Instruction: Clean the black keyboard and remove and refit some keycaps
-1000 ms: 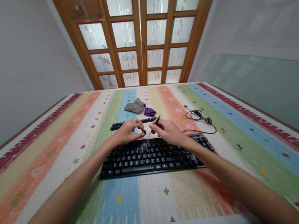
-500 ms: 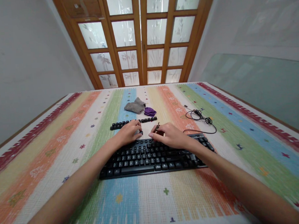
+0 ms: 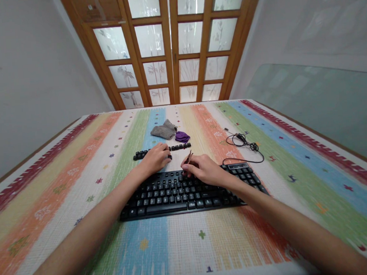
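Note:
A black keyboard (image 3: 167, 199) lies in front of me, its upper row partly bare of keycaps. Just beyond its back edge, my left hand (image 3: 156, 158) is closed, with a small black keycap (image 3: 170, 157) at its fingertips. My right hand (image 3: 204, 168) pinches a thin brownish piece (image 3: 187, 158) that stands up tilted from the fingers; its exact kind is unclear. The right fingertips hover over the keyboard's upper rows, and whether they touch the keys is hidden. Behind my left hand runs a line of loose black keycaps (image 3: 181, 147), partly covered by that hand.
Farther back lie a grey cloth (image 3: 163, 131) and a purple cloth (image 3: 182, 136). A coiled black cable (image 3: 249, 143) rests to the right, leading to the keyboard. A striped tablecloth (image 3: 106, 197) covers the table; wooden glazed doors (image 3: 171, 58) stand behind it.
My left hand has drawn slightly back from the keyboard toward the loose keycaps, keycap still at its fingertips. My right hand has turned, tilting the brownish piece and showing more of it.

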The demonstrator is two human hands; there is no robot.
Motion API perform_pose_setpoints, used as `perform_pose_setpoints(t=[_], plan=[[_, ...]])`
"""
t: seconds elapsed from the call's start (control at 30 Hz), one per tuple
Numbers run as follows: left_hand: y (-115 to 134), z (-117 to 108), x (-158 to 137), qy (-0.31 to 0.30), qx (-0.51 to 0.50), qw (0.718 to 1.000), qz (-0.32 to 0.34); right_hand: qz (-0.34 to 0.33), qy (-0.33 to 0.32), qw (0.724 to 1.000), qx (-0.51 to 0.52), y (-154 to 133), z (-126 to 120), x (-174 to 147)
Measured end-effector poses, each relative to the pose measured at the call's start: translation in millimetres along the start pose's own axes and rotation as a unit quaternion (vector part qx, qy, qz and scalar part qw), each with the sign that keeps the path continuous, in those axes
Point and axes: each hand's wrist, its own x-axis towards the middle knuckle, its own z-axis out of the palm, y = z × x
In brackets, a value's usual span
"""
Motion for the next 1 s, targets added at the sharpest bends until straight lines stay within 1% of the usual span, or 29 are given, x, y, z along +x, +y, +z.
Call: perform_pose_setpoints(t=[0.1, 0.2, 0.3, 0.4, 0.47, 0.57, 0.67, 0.77, 0.87, 1.0], plan=[[-1, 0, 0, 0.000, 0.017, 1.000, -0.001, -0.034, -0.011, 0.996, -0.080, -9, 7, -2], [-3, 0, 0, 0.004, 0.028, 1.000, -0.003, -0.065, -0.026, 0.977, -0.200, -22, 15, -4], [-4, 1, 0, 0.007, 0.029, 1.000, -0.001, -0.070, -0.029, 0.951, -0.301, -33, 22, -5], [-5, 1, 1, 0.004, 0.028, 1.000, 0.000, -0.058, -0.039, 0.938, -0.340, -37, 26, -1], [-6, 2, 2, 0.002, 0.029, 1.000, -0.005, -0.039, -0.041, 0.938, -0.342, -35, 25, 3], [-7, 2, 3, 0.002, 0.031, 0.999, -0.007, 0.000, -0.032, 0.948, -0.317, -29, 22, 11], [-9, 2, 4, 0.010, 0.028, 1.000, -0.004, 0.024, -0.029, 0.968, -0.248, -23, 15, 17], [-10, 4, 4, 0.019, 0.017, 1.000, -0.008, 0.031, -0.035, 0.985, -0.165, -18, 10, 19], [-11, 6, 6, 0.025, -0.001, 1.000, -0.014, 0.035, -0.031, 0.991, -0.127, -17, 9, 19], [-11, 8, 8, 0.018, -0.001, 1.000, -0.022, 0.049, -0.028, 0.991, -0.119, -19, 11, 20]])
